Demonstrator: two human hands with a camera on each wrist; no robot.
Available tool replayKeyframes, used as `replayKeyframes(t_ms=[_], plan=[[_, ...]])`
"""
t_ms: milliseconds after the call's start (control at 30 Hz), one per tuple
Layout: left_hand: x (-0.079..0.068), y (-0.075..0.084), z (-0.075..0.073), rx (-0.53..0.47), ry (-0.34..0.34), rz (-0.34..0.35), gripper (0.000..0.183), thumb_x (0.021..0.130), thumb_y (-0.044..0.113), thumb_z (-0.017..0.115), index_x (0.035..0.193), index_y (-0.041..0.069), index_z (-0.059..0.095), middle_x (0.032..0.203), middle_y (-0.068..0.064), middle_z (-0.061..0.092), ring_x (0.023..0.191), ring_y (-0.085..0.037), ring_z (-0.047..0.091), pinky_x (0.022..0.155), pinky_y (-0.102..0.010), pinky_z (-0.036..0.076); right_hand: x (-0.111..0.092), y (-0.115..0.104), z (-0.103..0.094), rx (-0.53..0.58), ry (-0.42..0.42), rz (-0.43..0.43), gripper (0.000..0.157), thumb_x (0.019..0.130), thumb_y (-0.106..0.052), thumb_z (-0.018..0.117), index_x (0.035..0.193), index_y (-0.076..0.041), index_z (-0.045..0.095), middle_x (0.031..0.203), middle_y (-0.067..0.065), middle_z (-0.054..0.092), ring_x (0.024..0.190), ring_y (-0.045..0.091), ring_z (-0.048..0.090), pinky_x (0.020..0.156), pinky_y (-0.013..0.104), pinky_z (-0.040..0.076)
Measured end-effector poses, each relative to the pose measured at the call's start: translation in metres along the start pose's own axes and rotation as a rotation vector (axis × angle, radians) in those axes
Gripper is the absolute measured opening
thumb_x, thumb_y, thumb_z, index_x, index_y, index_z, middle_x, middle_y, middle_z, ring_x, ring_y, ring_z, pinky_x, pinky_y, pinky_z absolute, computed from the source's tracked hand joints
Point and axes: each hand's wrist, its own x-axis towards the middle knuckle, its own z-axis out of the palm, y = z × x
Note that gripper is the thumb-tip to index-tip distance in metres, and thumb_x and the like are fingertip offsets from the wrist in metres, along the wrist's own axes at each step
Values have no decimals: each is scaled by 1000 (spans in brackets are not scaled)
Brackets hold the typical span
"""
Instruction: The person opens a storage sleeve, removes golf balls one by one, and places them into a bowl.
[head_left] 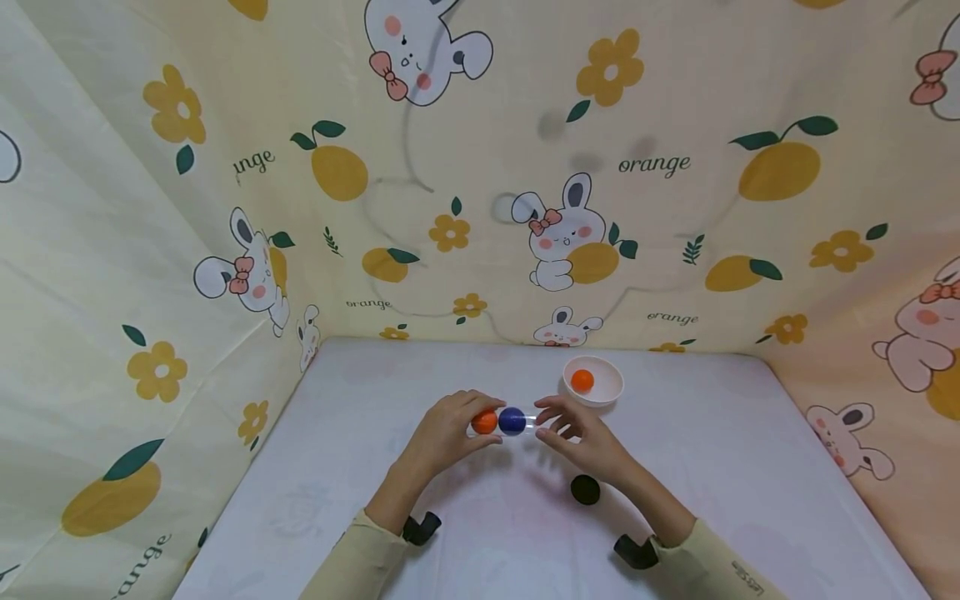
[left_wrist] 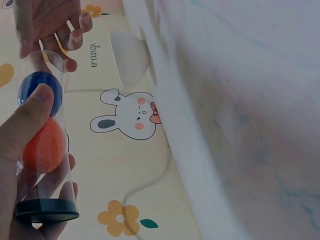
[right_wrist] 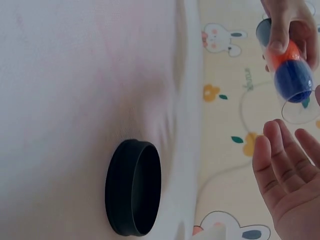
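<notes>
My left hand (head_left: 442,429) grips a clear plastic tube (head_left: 531,417), which lies sideways above the table. Inside it are an orange ball (left_wrist: 45,145) and, nearer the uncovered end, a dark blue ball (head_left: 512,421). A black cap (left_wrist: 47,211) closes the tube's other end. My right hand (head_left: 588,435) is at the uncovered end, fingers spread and loosely bent, nothing held in them. In the right wrist view its fingertips (right_wrist: 272,127) are right by the tube's rim. Below the right hand, a loose black cap (right_wrist: 120,190) lies on the table.
Behind the right hand stands a small white bowl (head_left: 613,386) with one orange ball (head_left: 582,381) in it. The table (head_left: 300,500) has a white cover. Patterned cloth (head_left: 495,125) hangs at the back and both sides.
</notes>
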Motion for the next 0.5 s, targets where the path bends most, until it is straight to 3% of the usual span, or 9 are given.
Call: replayKeyframes(t_ms=[233, 500], plan=[[0, 0, -1, 4, -7, 4, 58, 88, 38, 90, 140, 24, 70, 130, 3, 74, 118, -17, 69, 105, -38, 57, 0, -1, 3, -2, -12, -13, 49, 101, -27, 79, 144, -13, 61, 125, 4, 72, 102, 22, 68, 89, 30, 59], [0, 3, -5, 17, -19, 10, 57, 88, 37, 91, 140, 24, 70, 132, 3, 73, 119, -18, 69, 106, -40, 56, -2, 2, 6, 29, -21, -29, 50, 100, -24, 79, 144, -8, 60, 125, 16, 73, 99, 21, 69, 88, 30, 60]])
